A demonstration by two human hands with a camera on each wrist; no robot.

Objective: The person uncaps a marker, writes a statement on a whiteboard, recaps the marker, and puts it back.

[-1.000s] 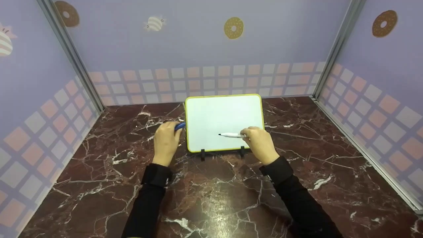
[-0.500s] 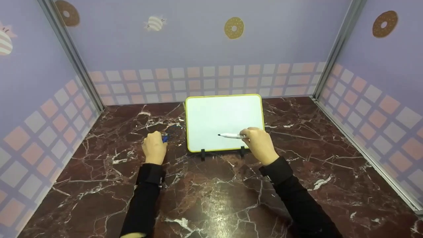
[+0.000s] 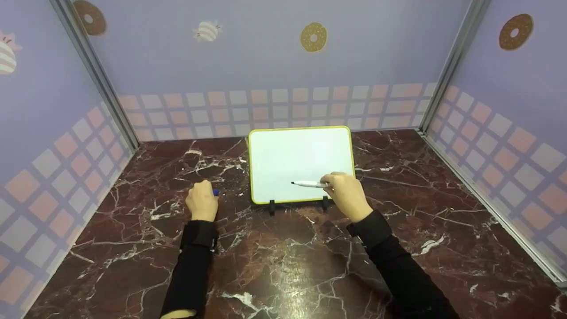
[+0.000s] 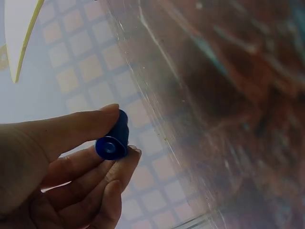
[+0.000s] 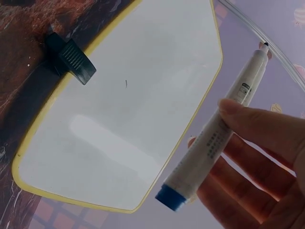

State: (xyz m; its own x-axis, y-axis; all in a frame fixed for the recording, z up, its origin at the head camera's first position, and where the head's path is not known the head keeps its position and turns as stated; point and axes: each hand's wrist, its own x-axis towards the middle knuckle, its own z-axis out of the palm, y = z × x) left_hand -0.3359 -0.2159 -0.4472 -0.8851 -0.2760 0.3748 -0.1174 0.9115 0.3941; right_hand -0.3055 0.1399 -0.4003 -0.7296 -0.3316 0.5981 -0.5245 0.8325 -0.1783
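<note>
My left hand (image 3: pixel 203 201) is over the tabletop, left of the board. Its thumb and fingers pinch a blue marker cap (image 4: pixel 114 138), whose hollow end shows in the left wrist view. In front of the whiteboard (image 3: pixel 288 155) my right hand (image 3: pixel 347 192) holds an uncapped white marker (image 3: pixel 308 183) nearly level, dark tip toward the left. The right wrist view shows that marker (image 5: pixel 214 129) between thumb and fingers, its blue rear end nearest the camera. A short dark mark (image 5: pixel 126 84) is on the board's white face, which is framed in yellow.
Two black stand feet (image 3: pixel 272 207) support the board's lower edge. Around it lies a dark red marbled tabletop (image 3: pixel 283 252). Purple walls (image 3: pixel 266 57) with checks and doughnut pictures enclose the back and both sides, with metal rails (image 3: pixel 454 66) at the corners.
My left hand, with the blue cap, has moved away from the board's left edge, leftward and nearer to me. The right hand and marker have barely shifted.
</note>
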